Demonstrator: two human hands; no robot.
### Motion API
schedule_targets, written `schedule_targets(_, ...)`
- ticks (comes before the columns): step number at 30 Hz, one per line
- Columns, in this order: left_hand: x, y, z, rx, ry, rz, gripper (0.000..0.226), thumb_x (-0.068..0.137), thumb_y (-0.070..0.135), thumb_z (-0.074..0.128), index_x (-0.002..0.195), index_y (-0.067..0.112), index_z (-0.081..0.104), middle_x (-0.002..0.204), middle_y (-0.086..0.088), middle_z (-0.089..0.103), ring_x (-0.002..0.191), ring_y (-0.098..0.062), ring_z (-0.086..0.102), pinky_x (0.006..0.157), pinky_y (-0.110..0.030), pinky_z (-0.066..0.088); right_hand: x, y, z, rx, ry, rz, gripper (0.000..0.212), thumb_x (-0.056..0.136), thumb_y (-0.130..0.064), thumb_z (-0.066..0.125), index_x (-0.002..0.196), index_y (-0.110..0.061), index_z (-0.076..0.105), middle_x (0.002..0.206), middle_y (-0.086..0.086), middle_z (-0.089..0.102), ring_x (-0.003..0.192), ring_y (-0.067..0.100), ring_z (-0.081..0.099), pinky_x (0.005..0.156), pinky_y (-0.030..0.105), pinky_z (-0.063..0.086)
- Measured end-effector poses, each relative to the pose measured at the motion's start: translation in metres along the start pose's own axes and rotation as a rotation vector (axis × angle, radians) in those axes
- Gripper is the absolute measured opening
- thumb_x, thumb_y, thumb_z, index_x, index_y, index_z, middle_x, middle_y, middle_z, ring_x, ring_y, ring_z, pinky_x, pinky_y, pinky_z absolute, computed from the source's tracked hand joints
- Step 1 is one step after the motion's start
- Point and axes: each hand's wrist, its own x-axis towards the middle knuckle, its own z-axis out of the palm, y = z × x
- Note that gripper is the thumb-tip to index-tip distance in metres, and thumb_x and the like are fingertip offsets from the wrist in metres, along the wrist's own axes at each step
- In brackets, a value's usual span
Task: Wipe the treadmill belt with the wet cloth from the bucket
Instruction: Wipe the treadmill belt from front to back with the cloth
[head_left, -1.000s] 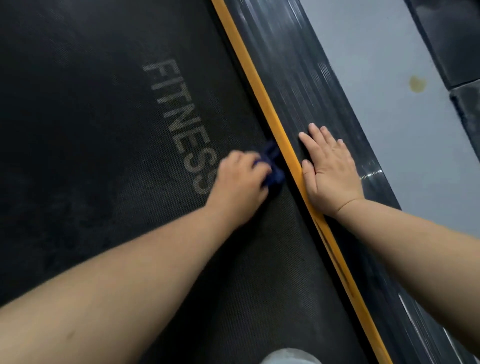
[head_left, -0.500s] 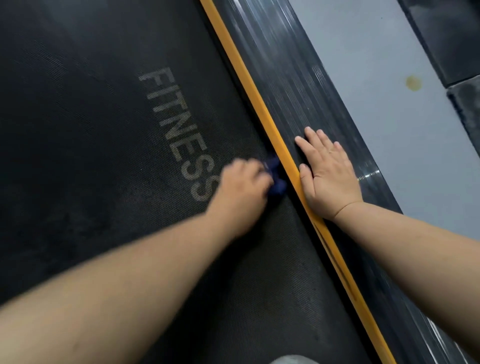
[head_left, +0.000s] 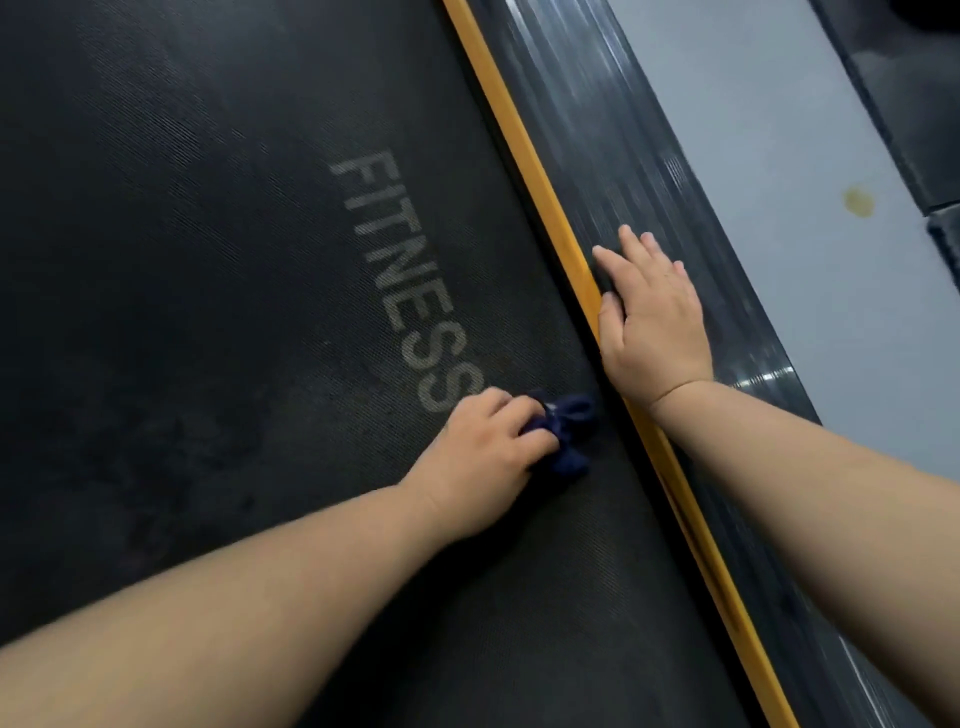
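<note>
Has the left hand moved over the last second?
Yes. The left hand, gripping the cloth, slid toward the person: from beside the last S of the FITNESS lettering to just below it.

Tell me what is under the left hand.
A crumpled dark blue cloth, gripped by the left hand, lies on the black textured treadmill belt. The part of it beneath the fingers and palm is covered.

Item: single word "FITNESS", pale grey block capitals, all seven letters legible. Location: printed on the dark textured treadmill belt, running lengthwise, roughly parallel to the yellow edge strip on the belt's right. Condition: print faded, the last S lowest in the view.
</note>
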Motion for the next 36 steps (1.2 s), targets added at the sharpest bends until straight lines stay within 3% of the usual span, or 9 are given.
schedule_targets(3,0.017,-0.033,-0.020,0.065,0.016,0.033,0.032,0.077,0.026,0.043,0.092,0.017,0.071,0.095,-0.011,0.064,0.076,-0.032,0.058,0.066,-0.037,0.050,0.003,-0.009,0.004,-0.019,-0.018,-0.072,0.047,0.093,-0.013,0.042,0.140,-0.019,0.044,0.155,0.003,0.028,0.146,0.020,0.016,0.119,0.039,0.006)
schedule_targets(8,0.050,-0.087,-0.047,0.156,0.174,-0.409,0.028,0.083,0.022,0.059,0.110,0.016,0.066,0.115,-0.012,0.057,0.100,-0.037,0.051,0.087,-0.044,0.040,0.002,-0.019,0.007,0.144,0.010,-0.062,0.048,0.090,-0.006,0.038,0.136,-0.012,0.048,0.153,0.007,0.032,0.145,0.023,0.018,0.117,0.032,0.000)
schedule_targets(13,-0.035,-0.012,-0.019,-0.034,0.049,-0.080,0.028,0.076,0.019,0.050,0.093,0.012,0.070,0.096,-0.012,0.065,0.077,-0.031,0.059,0.068,-0.040,0.049,-0.003,-0.028,0.005,0.066,-0.108,-0.194,0.051,0.083,-0.005,0.041,0.133,-0.008,0.052,0.148,0.013,0.040,0.141,0.029,0.029,0.116,0.035,0.008)
schedule_targets(16,-0.027,-0.034,-0.027,0.055,-0.032,0.025,0.030,0.078,0.020,0.045,0.093,0.014,0.071,0.095,-0.012,0.065,0.076,-0.032,0.059,0.067,-0.040,0.051,-0.010,-0.036,0.017,0.012,-0.204,-0.341,0.055,0.080,-0.006,0.041,0.135,-0.005,0.050,0.148,0.016,0.038,0.140,0.031,0.031,0.115,0.036,0.018)
schedule_targets(21,0.029,-0.121,-0.072,0.260,0.244,-0.533,0.027,0.086,0.024,0.056,0.110,0.019,0.067,0.119,-0.012,0.056,0.108,-0.039,0.047,0.092,-0.045,0.041,-0.015,-0.038,0.027,0.019,-0.213,-0.245,0.054,0.089,-0.002,0.043,0.143,-0.009,0.040,0.156,0.010,0.024,0.146,0.024,0.016,0.115,0.025,0.008)
schedule_targets(28,-0.055,-0.036,-0.032,-0.006,-0.019,-0.013,0.022,0.080,0.020,0.053,0.091,0.013,0.071,0.096,-0.011,0.065,0.079,-0.032,0.060,0.072,-0.041,0.049,-0.008,-0.043,0.024,0.011,-0.264,-0.264,0.055,0.088,-0.001,0.046,0.142,-0.008,0.041,0.155,0.011,0.025,0.145,0.026,0.019,0.117,0.032,0.011)
schedule_targets(31,-0.044,-0.053,-0.038,0.047,-0.043,0.081,0.027,0.079,0.022,0.050,0.091,0.013,0.071,0.096,-0.011,0.065,0.079,-0.032,0.061,0.071,-0.038,0.049,-0.010,-0.045,0.029,-0.028,-0.298,-0.294,0.056,0.089,-0.003,0.044,0.144,-0.011,0.038,0.157,0.009,0.023,0.146,0.024,0.016,0.117,0.031,0.009)
schedule_targets(33,-0.012,-0.086,-0.050,0.139,0.129,-0.096,0.028,0.079,0.022,0.050,0.097,0.014,0.070,0.102,-0.014,0.064,0.088,-0.037,0.059,0.077,-0.045,0.050,-0.013,-0.047,0.033,-0.034,-0.304,-0.293,0.056,0.090,-0.003,0.044,0.145,-0.011,0.036,0.157,0.008,0.021,0.146,0.023,0.015,0.117,0.028,0.005)
schedule_targets(36,0.026,-0.133,-0.077,0.183,0.274,-0.565,0.027,0.086,0.023,0.057,0.111,0.019,0.067,0.120,-0.010,0.055,0.111,-0.035,0.048,0.096,-0.042,0.041,-0.016,-0.052,0.035,-0.010,-0.255,-0.264,0.054,0.091,-0.004,0.043,0.145,-0.010,0.037,0.157,0.008,0.022,0.146,0.022,0.015,0.116,0.026,0.003)
